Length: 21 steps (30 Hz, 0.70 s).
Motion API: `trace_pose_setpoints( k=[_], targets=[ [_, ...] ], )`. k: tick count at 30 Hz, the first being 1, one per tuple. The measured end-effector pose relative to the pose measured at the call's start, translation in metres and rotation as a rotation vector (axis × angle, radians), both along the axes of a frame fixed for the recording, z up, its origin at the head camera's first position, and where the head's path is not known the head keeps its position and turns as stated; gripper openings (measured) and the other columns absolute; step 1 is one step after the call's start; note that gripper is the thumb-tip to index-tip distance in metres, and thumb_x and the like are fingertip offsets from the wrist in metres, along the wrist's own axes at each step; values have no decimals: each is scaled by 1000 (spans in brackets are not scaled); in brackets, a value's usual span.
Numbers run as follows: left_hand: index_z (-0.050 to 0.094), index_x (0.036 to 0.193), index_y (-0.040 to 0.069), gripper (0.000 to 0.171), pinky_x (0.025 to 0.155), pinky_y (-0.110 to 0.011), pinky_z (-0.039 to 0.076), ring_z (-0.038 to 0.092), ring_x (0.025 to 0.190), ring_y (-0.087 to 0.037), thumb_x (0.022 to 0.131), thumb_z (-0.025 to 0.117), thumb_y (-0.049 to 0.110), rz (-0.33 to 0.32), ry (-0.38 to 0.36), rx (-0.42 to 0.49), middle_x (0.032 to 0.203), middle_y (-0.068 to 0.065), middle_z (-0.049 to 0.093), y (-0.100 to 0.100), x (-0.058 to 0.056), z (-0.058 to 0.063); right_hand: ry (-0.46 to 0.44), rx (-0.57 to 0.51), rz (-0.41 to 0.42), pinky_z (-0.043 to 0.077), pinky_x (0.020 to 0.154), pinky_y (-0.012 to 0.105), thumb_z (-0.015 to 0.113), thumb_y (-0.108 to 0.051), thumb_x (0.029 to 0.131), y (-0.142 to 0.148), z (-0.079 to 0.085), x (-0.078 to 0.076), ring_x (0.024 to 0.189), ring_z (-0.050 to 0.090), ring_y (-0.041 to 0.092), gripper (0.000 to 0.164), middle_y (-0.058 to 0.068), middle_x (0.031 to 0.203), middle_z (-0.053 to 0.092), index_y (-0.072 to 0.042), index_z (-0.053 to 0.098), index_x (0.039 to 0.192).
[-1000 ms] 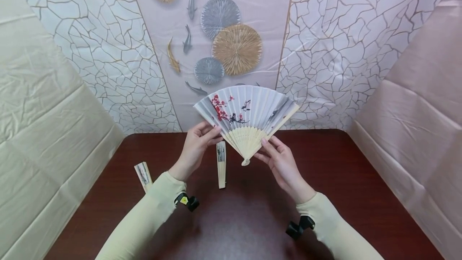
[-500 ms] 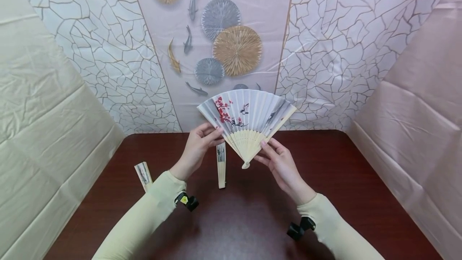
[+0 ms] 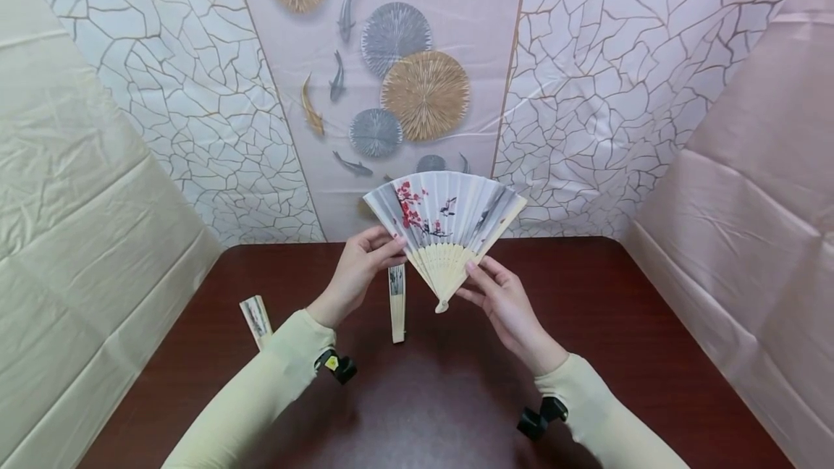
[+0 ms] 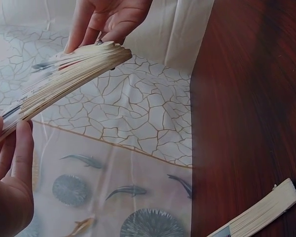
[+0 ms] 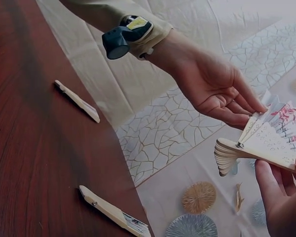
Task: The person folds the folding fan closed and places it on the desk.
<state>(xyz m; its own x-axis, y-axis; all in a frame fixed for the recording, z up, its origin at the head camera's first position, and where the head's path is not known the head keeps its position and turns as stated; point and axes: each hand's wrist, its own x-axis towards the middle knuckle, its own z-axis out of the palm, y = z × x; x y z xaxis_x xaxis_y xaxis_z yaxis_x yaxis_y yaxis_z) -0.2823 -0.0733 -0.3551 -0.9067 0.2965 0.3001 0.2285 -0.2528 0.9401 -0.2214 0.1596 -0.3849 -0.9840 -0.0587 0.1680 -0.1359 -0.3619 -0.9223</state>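
Observation:
A spread folding fan (image 3: 449,216) with red blossoms and dark birds is held up above the table. My left hand (image 3: 355,266) pinches its left edge between thumb and fingers. On the opposite edge, lower down, my right hand (image 3: 511,310) holds the pale ribs with the thumb in front. The pivot end points down. Seen edge-on in the left wrist view, the fan's ribs (image 4: 74,79) lie stacked between both hands. A folded fan (image 3: 397,310) lies on the table behind the left hand, and another folded fan (image 3: 256,318) lies farther left, partly hidden by the left sleeve.
The dark red-brown table (image 3: 430,418) has rounded far corners. Behind it hangs a patterned cloth (image 3: 573,129) with fish and round motifs. Pale cloth walls (image 3: 85,237) rise on both sides. Each wrist carries a small black camera (image 3: 534,422).
The spread fan has come down a little in the head view, and its spread has narrowed as both edges drew slightly inward. Both hands keep their hold. The folded fans stay in place.

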Motion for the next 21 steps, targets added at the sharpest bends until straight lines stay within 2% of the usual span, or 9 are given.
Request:
trace_pose_setpoints(
  k=[6, 9, 13, 17, 21],
  targets=[
    [61, 126, -11, 33, 97, -58, 51, 72, 93, -19, 98, 66, 5, -9, 14, -32, 111, -19, 72, 2, -1, -2, -7, 11, -7, 59, 91, 37, 57, -11, 104, 1, -2, 1, 103, 66, 14, 36, 2, 112, 68, 8, 52, 135],
    [61, 127, -10, 34, 95, -56, 54, 72, 91, -18, 98, 66, 7, -10, 12, -51, 111, -19, 72, 3, -2, -3, -12, 13, -9, 59, 92, 38, 56, -11, 104, 1, -3, 1, 105, 65, 14, 39, 3, 114, 68, 9, 50, 137],
    [62, 125, -10, 33, 90, -48, 59, 72, 86, -18, 98, 66, 8, 1, -14, -80, 107, -16, 73, 4, -3, -4, -19, 15, -11, 58, 92, 37, 56, -11, 105, 1, -4, 1, 106, 66, 14, 42, 3, 116, 67, 10, 48, 140],
    [63, 121, -11, 30, 89, -46, 59, 72, 80, -18, 98, 65, 7, 14, -45, -95, 100, -13, 74, 5, -4, -4, -20, 14, -12, 58, 93, 37, 55, -10, 105, 2, -4, 1, 107, 65, 14, 42, 3, 117, 67, 9, 47, 141],
    [63, 121, -12, 30, 87, -41, 61, 72, 81, -17, 98, 65, 6, 11, -58, -94, 102, -15, 74, 6, -4, -3, -26, 9, -15, 58, 94, 38, 55, -9, 105, 2, -4, 1, 107, 65, 14, 41, 2, 116, 67, 9, 47, 141]
  ],
)
